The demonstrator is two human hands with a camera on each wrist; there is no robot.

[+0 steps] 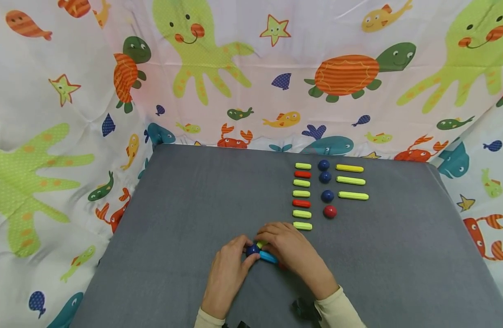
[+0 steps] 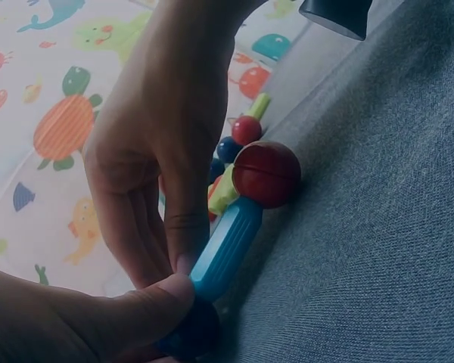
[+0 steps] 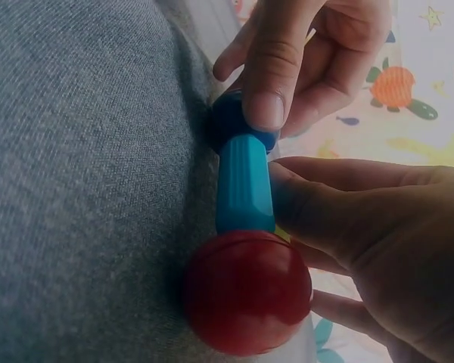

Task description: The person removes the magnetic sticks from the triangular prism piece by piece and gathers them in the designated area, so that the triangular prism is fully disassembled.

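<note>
My left hand point(image 1: 228, 269) pinches a dark blue ball point(image 1: 252, 250) between thumb and fingers, low over the grey cloth. A light blue rod point(image 2: 227, 246) joins that ball to a red ball point(image 3: 247, 293), which the right hand mostly covers in the head view. My right hand point(image 1: 297, 252) reaches in from the other side, its fingers pinching a short yellow-green rod point(image 1: 261, 244) that meets the blue ball. Whether this rod is fully attached cannot be told. In the left wrist view, another yellow-green piece point(image 2: 223, 193) shows beside the red ball.
On the grey table point(image 1: 185, 196), a column of short yellow-green and red rods point(image 1: 302, 193) lies beyond the right hand. Blue balls point(image 1: 327, 196), a red ball point(image 1: 330, 211) and long yellowish rods point(image 1: 353, 196) are lined up beside it. A dark object point(image 1: 304, 310) sits near the right wrist.
</note>
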